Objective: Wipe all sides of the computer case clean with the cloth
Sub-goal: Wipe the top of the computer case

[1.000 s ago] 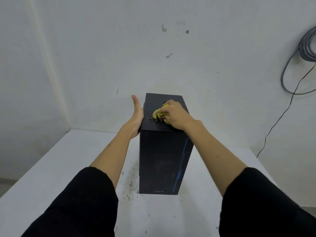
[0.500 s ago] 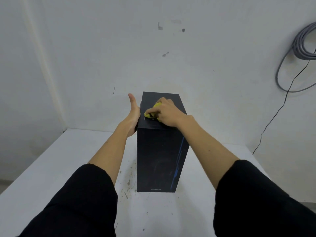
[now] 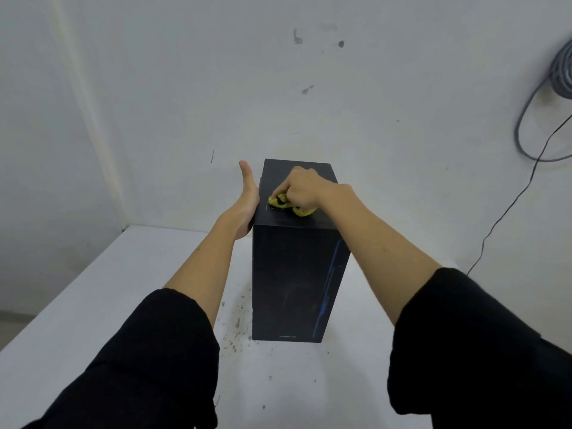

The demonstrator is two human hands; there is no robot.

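- Tall black rectangular computer case [image 3: 294,274] stands upright on white table [image 3: 93,305].
- Right hand [image 3: 305,188], fingers curled, grips crumpled yellow cloth [image 3: 289,207] against case top, near its front edge.
- Left hand [image 3: 247,199], fingers straight, thumb up, presses flat on case's left side.

Black computer case [image 3: 294,280] upright on white table [image 3: 93,305] — right hand [image 3: 305,188] on yellow cloth [image 3: 289,207] atop.
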